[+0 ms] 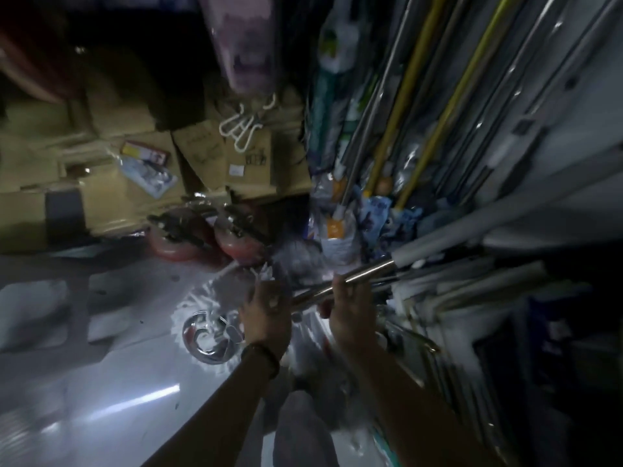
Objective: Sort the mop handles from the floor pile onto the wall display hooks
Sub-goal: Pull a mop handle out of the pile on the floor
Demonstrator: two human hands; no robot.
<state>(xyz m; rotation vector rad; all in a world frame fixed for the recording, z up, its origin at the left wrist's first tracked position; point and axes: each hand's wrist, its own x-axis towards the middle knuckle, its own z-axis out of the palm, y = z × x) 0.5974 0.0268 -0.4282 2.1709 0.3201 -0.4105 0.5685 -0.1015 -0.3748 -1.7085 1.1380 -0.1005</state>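
Head cam is looking down in dim light, w/ heavy motion blur. Both hands are sitting at approx 6 o'clock of centre. Right hand is wrapping its fingers round a shiny silver metal mop handle, closed tight on it. Left hand is lying at the handle's lower end, at 9 o'clock from the right hand; fingers are looking half curled, but can't tell if they're actually gripping. Handle is running tilted, rising toward 2 o'clock into a pile of white-wrapped poles on the right side. Round chrome mop-head disc w/ white strands is lying on the glossy grey floor, at 9 o'clock from the left hand. Two red cylinders w/ black fittings are resting at 11 o'clock. Brown cardboard boxes are stacking up beyond them. Yellow and silver poles in plastic wrap are standing along the wall at 1 o'clock. White hooks are hanging at 12 o'clock.
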